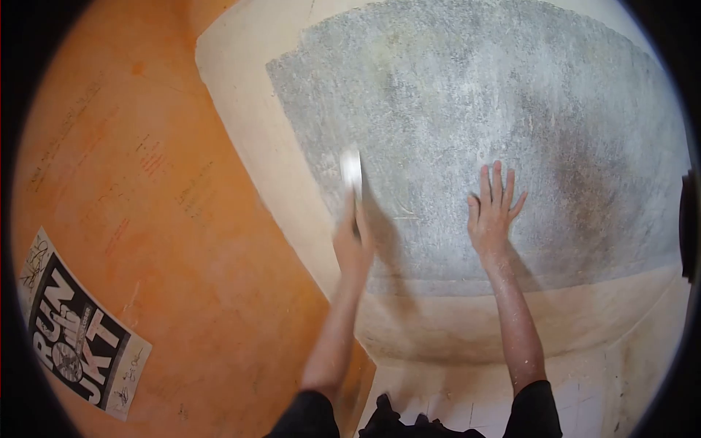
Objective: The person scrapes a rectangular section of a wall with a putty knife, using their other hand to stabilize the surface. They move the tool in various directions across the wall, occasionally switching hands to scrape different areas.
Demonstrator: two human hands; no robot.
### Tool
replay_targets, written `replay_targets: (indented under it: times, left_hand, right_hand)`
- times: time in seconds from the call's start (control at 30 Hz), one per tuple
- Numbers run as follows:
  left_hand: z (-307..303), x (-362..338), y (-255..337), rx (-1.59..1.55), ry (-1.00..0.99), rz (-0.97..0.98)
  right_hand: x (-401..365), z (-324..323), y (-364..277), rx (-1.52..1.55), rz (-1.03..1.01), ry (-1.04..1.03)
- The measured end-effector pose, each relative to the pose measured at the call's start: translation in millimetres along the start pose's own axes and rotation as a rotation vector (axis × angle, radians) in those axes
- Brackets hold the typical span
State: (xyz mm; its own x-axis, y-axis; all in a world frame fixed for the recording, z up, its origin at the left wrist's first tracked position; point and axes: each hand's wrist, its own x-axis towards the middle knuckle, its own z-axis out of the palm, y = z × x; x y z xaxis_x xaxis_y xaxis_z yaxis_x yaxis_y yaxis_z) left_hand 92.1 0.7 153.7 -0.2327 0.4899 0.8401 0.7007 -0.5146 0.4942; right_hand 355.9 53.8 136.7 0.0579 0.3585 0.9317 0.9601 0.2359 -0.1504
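My left hand (353, 237) is closed round the handle of a scraper (352, 169). The scraper's shiny metal blade points up, near the left side of a rough grey patch (438, 95) on the wall. Further right, my right hand (493, 215) is spread with its palm toward the grey patch and its fingers apart, holding nothing. Pale specks dot the right forearm. Whether the blade touches the wall is hard to tell.
An orange wall (175, 241) with scribbles stands at the left and bears a black-and-white poster (80, 328). Cream wall (248, 95) borders the grey patch. Pale floor tiles (482, 412) show below. A dark object (688, 226) is at the right edge.
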Motion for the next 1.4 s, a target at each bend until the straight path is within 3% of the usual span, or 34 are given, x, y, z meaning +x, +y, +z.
replay_targets:
  times: [0.07, 0.1, 0.17, 0.23, 0.47, 0.53, 0.57, 0.63, 0.77, 0.83, 0.87, 0.9, 0.97, 1.03, 1.1, 1.17, 1.2, 1.27, 1.33, 1.4]
  left_hand:
    - [14, -108, -29, -0.124, -0.152, -0.392]
    - [29, -153, -45, -0.028, 0.013, -0.158]
    - [41, -213, -60, -0.065, 0.036, -0.21]
    - [37, -228, -49, -0.12, -0.004, -0.285]
    - [28, -179, -48, -0.272, -0.107, -0.482]
    - [44, -142, -47, -0.208, 0.108, -0.1]
    - [43, -120, -35, -0.214, 0.101, -0.107]
    - [28, -80, -1, -0.478, -0.021, -0.423]
    - [26, -87, -17, -0.58, -0.079, -0.453]
    - [20, -124, -28, -0.566, -0.159, -0.58]
    - [23, -131, -33, -0.561, -0.201, -0.638]
    - [28, -131, -36, -0.577, -0.205, -0.623]
    - [33, -129, -39, -0.524, -0.09, -0.372]
    - [24, -94, -41, -0.491, -0.151, -0.328]
    - [15, -75, -41, -0.453, -0.218, -0.281]
    - [10, -67, -45, -0.356, -0.378, -0.232]
    - [8, -67, -47, -0.363, -0.367, -0.234]
    - [4, -78, -55, -0.41, -0.257, -0.096]
    - [-5, -83, -74, -0.421, -0.216, -0.164]
    - [-19, -88, -106, -0.426, -0.204, -0.225]
  right_hand:
    - [-15, -7, -3, 0.03, 0.031, -0.055]
    - [-22, -9, -7, 0.076, 0.062, -0.099]
    - [-40, -6, -10, 0.075, 0.088, -0.124]
    - [-59, -2, -9, 0.054, 0.1, -0.195]
    - [-99, -7, -23, 0.162, 0.214, -0.331]
    - [-101, -4, -34, 0.141, 0.225, -0.355]
    - [-97, -2, -44, 0.171, 0.27, -0.31]
    - [-91, -1, -63, 0.191, 0.32, -0.259]
    - [-99, -9, -101, 0.443, 0.279, -0.139]
    - [-132, 1, -114, 0.673, 0.238, -0.252]
    - [-149, 6, -122, 0.911, 0.39, -0.417]
    - [-160, 13, -128, 1.149, 0.543, -0.584]
    - [-162, 30, -144, 1.245, 0.576, -0.517]
    - [-146, 40, -158, 1.353, 0.609, -0.464]
    - [-120, 40, -159, 1.432, 0.703, -0.637]
    - [-124, 51, -161, 1.368, 0.621, -0.52]
    - [-123, 54, -161, 1.303, 0.538, -0.413]
    - [-126, 46, -157, 1.215, 0.549, -0.418]
    - [-109, 31, -155, 1.138, 0.547, -0.407]
    - [-87, 11, -162, 0.827, 0.347, -0.172]
